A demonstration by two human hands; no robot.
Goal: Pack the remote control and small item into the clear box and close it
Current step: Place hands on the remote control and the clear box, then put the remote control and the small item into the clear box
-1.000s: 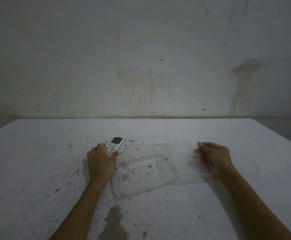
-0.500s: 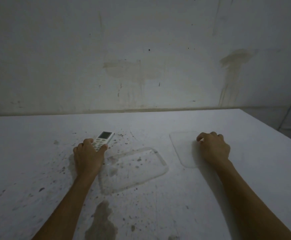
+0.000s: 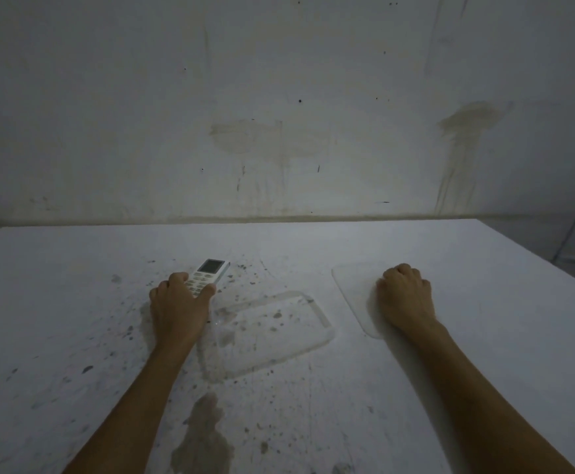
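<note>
**Left hand grips the remote, box lies open**

Fingers of the left hand (image 3: pixel 180 311) curl around the remote control (image 3: pixel 207 277) at centre-left. Just right of it, the clear box (image 3: pixel 320 323) lies open; nothing visible inside. Right hand (image 3: pixel 404 299), curled loosely, rests on the lid (image 3: pixel 351 285), centre-right.

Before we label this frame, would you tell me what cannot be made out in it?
All in the head view:
- Small item: not visible; it may be under the curled right hand, or absent.
- Remote control: lower half covered by the left hand; button labels too small and dim.
- Lid: near right part hidden by the right hand.
- Clear box: transparent, so wall height is unclear.
</note>
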